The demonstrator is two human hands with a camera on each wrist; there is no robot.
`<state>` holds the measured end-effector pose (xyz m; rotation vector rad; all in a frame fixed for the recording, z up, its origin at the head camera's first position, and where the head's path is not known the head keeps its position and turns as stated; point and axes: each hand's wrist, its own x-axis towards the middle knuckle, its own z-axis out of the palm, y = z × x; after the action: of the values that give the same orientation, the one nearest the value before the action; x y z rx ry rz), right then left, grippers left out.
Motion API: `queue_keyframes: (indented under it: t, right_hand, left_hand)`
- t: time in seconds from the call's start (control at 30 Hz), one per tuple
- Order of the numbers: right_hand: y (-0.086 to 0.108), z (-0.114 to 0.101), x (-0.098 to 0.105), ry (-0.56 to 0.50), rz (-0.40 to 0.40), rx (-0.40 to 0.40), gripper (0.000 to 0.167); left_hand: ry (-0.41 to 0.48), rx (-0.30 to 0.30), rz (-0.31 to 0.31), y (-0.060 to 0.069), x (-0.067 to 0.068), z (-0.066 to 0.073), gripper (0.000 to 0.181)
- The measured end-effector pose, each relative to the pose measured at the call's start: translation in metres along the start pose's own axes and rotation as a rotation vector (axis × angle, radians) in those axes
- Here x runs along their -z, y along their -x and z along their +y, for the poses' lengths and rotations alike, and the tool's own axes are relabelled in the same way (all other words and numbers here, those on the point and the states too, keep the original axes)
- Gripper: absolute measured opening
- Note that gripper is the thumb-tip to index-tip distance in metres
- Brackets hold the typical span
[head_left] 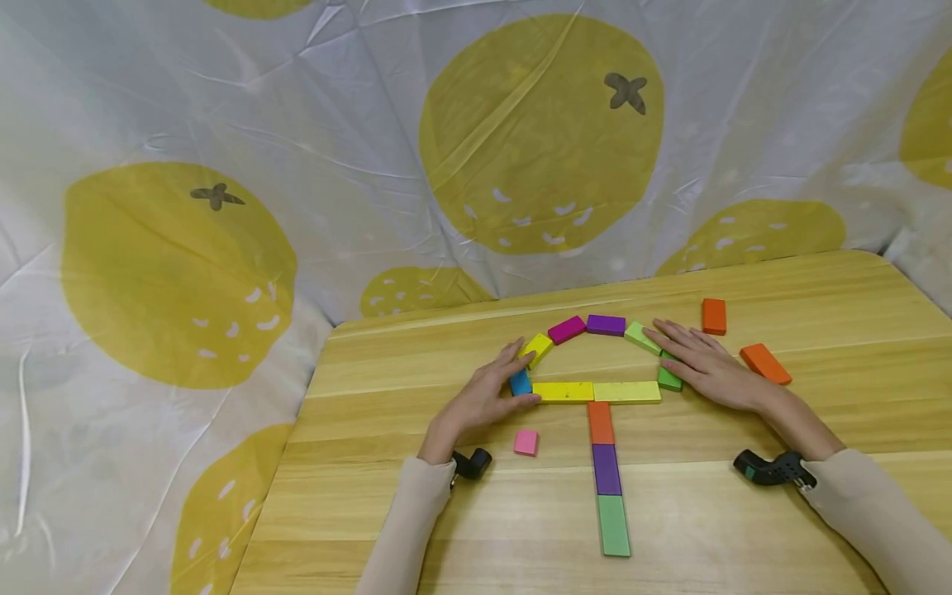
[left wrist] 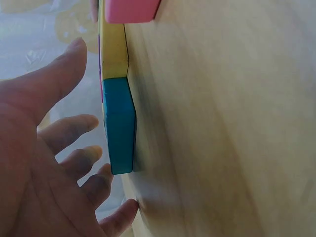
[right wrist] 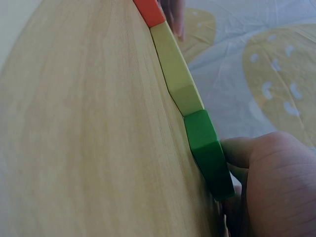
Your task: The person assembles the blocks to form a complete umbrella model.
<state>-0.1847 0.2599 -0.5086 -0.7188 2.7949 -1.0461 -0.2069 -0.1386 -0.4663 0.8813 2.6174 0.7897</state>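
Coloured wooden blocks form an arch above a straight base, with a stem running toward me. My left hand lies at the arch's left end, fingers extended around the blue block and thumb near the yellow base block. In the left wrist view the fingers are spread beside the blue block. My right hand spreads over the right end, fingertips at the light green block, partly covering the green block. In the right wrist view its thumb touches or nearly touches the green block.
A pink block lies left of the stem, whose blocks are orange, purple and green. Two loose orange blocks lie at the right, one farther back. A lemon-print curtain hangs behind the table.
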Motion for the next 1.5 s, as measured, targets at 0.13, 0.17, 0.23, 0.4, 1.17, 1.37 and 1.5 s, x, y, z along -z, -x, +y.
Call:
queue_keyframes:
  t: [0.13,0.17,0.23,0.4,1.17,1.37,1.5]
  right_hand:
    - [0.0,0.002,-0.002,-0.009,0.017,0.013,0.057]
    - [0.0,0.004,-0.003,-0.004,0.027,0.022,0.057]
    - [0.0,0.007,-0.005,0.002,0.038,0.033,0.057]
    - [0.001,0.01,-0.007,0.021,0.053,0.052,0.057]
    - [0.052,0.016,0.074,-0.035,0.037,-0.071,0.066]
    - [0.082,0.048,0.076,-0.033,0.06,-0.062,0.074]
    - [0.091,0.059,0.077,-0.003,0.114,-0.054,0.074]
  left_hand:
    - [-0.009,0.003,-0.02,-0.003,0.0,-0.002,0.075]
    - [-0.012,0.006,-0.025,-0.003,0.0,-0.002,0.075]
    - [-0.014,0.011,-0.036,-0.003,-0.001,-0.002,0.075]
    - [0.003,0.013,-0.059,-0.003,-0.002,-0.001,0.079]
    - [-0.024,0.023,-0.062,-0.007,-0.005,0.0,0.073]
    - [-0.006,0.021,-0.068,-0.008,-0.007,0.0,0.073]
    - [-0.003,0.029,-0.071,-0.008,-0.006,0.0,0.074]
